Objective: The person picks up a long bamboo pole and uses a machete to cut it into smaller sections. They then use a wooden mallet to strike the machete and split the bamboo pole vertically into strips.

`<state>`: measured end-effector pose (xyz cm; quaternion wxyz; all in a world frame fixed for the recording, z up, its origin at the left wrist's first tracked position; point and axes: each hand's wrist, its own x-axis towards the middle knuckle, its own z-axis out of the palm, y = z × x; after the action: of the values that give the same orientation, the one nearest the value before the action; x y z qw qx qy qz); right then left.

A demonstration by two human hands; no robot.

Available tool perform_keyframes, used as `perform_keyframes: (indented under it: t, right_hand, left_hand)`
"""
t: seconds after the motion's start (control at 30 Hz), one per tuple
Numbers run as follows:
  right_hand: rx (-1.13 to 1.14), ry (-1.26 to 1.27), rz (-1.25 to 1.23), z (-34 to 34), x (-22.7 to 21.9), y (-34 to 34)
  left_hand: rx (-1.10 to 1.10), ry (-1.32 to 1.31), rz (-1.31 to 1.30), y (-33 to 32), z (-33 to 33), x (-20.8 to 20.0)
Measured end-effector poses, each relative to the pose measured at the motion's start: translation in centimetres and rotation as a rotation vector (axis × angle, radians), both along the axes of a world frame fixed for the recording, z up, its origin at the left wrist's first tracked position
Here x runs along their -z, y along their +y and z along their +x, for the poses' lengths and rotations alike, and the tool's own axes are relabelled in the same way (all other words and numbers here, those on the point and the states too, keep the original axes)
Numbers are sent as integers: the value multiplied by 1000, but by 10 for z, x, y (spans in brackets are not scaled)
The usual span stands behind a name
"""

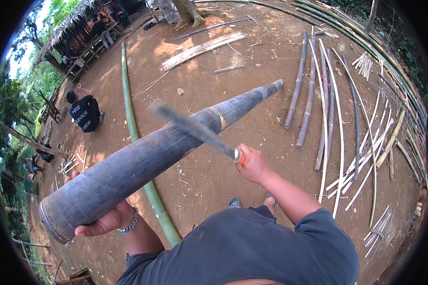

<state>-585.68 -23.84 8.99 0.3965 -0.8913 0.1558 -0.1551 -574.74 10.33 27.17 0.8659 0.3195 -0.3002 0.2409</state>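
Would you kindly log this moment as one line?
left grip: dark bamboo pole | right grip: orange-handled blade | blade crosses pole in view, contact unclear

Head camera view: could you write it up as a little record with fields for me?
Left hand: grips the dark bamboo pole near its thick end
Right hand: closed around an orange-handled knife
Knife position: across the pole in view; contact unclear
Ground: brown earth, with a green pole lying on it
Right side: pale strips
Left side: crouching person, dark shirt

A person (86, 113) in black crouches — beyond, a thatched shelter (67, 29), apparently occupied — a tree trunk (187, 11).
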Motion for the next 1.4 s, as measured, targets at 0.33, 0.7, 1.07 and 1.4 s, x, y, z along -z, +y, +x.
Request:
perform_keyframes:
  t: [0.33, 0.7, 1.07, 1.4]
  right_hand:
    - [144, 156, 63, 12, 7, -21]
    - [-25, 104, -46, -4, -10, -11]
    - [66, 97, 77, -4, -2, -19]
    - [65, 93, 41, 0, -2, -32]
  left_hand:
    - [66, -86, 33, 8, 13, 10]
    - [144, -300, 32, 11, 28, 9]
    - [73, -280, 150, 3, 27, -4]
    - [-78, -90, 53, -27, 1, -6]
